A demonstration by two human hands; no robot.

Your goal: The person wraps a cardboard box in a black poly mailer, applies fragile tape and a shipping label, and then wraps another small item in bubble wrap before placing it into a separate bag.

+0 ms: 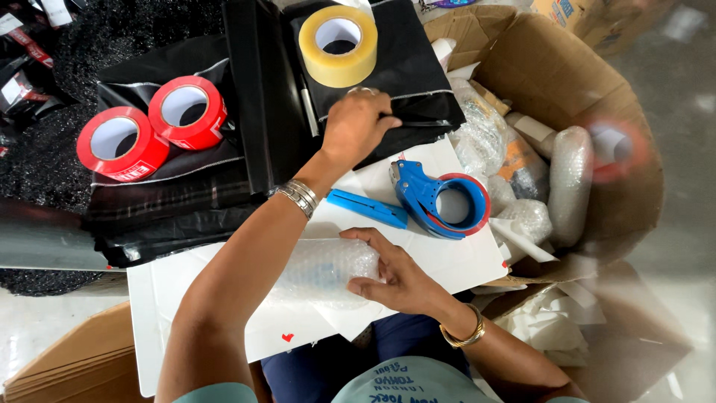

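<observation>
Two hands are working over a white board (462,261) lying across the lap. Right hand (399,276) is curling its fingers around a bubble-wrapped bundle (324,269), pinning it flat on the board, likely so it is not rolling. Left hand (358,127) is reaching out, fingers closing on a thin dark pen-like item (418,122) lying on black bags (418,67). One blue tape dispenser (440,198) is lying just beside the bundle. One tan tape roll (338,45) and two red tape rolls (153,127) are resting on the bags. One open cardboard box (589,97) is holding more wrapped pieces.
</observation>
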